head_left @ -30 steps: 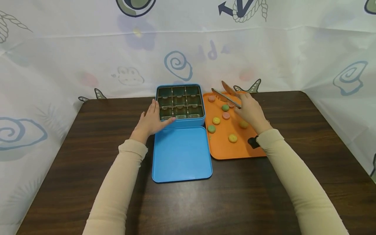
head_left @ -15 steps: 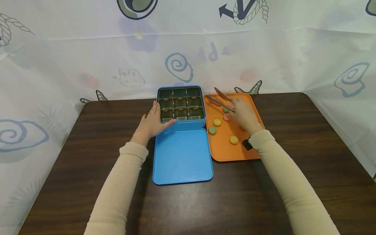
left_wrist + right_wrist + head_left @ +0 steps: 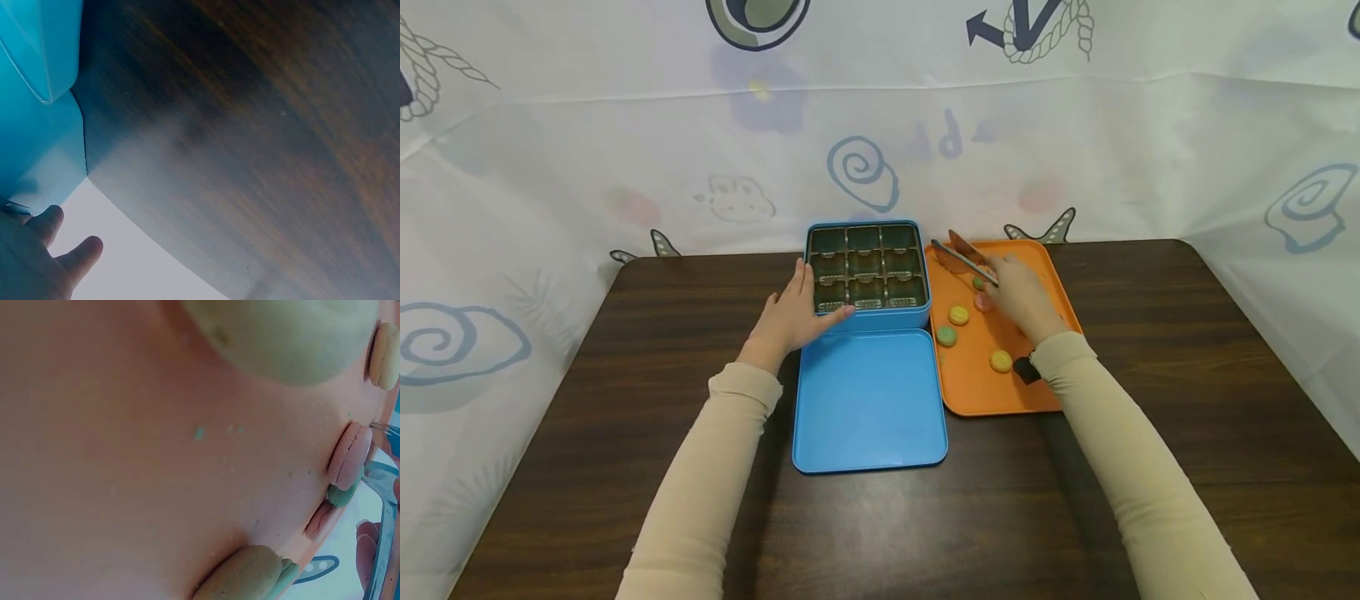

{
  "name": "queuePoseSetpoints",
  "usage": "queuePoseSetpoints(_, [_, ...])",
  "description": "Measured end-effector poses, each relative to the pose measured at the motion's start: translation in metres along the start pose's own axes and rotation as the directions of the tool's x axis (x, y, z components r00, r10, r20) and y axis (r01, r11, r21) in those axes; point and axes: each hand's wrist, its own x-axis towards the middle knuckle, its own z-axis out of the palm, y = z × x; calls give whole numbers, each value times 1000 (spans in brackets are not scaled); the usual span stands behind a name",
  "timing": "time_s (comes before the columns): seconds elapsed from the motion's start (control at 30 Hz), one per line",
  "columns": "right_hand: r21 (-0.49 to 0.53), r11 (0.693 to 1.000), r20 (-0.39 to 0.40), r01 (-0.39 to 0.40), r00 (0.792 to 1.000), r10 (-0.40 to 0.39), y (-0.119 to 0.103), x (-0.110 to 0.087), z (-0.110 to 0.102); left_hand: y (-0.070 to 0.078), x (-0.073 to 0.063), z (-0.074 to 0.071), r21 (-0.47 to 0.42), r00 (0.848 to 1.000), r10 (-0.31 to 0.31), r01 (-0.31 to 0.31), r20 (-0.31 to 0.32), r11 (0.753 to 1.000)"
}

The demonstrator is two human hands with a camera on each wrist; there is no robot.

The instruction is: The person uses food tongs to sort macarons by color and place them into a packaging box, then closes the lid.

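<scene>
Seen from the head camera, a person in cream sleeves reaches across a dark wooden desk (image 3: 880, 533), both hands near its far edge and well apart. The left hand (image 3: 784, 323) lies spread, thumb splayed wide from the fingers, against the left and near sides of a blue box (image 3: 883, 319) with a nine-compartment insert (image 3: 867, 264) at the desk's far edge. A shallow blue lid (image 3: 871, 404) lies just before the box, toward the desk's near edge. The right hand (image 3: 1021, 298) grips metal tongs (image 3: 966, 263), their two arms parted, over an orange tray (image 3: 977, 396) that sits beside the box by the same far edge and carries pink, green and yellow macarons (image 3: 958, 315). From the left wrist, two digits stand apart beside the blue box; whether they touch it there cannot be told. From the right wrist, macarons rest among crumbs on the tray, while fingers hold the tongs at the frame's right edge; whether the tips touch a macaron is unclear.
</scene>
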Motion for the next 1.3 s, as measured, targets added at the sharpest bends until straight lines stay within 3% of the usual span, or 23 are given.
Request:
queuePoseSetpoints(0.3, [13, 1000, -7, -23, 1000, 23, -2, 1, -1, 0, 0, 0, -2, 1000, 3, -3, -4, 1000])
queuePoseSetpoints(0.43, [0, 1000, -23, 1, 1000, -1, -1, -1, 0, -1, 0, 2, -1, 1000, 4, -4, -5, 1000])
queuePoseSetpoints(0.87, [114, 993, -60, -26, 998, 33, 7, -4, -2, 0, -3, 2, -2, 1000, 6, -6, -2, 1000])
queuePoseSetpoints(1.13, [102, 993, -181, 66, 982, -47, 1, -7, -12, 0, -2, 1, -12, 1000, 7, -7, -10, 1000])
queuePoseSetpoints(1.3, [87, 992, -209, 92, 975, -72, -8, -9, -17, 0, -1, -1, -8, 1000, 10, -10, -12, 1000])
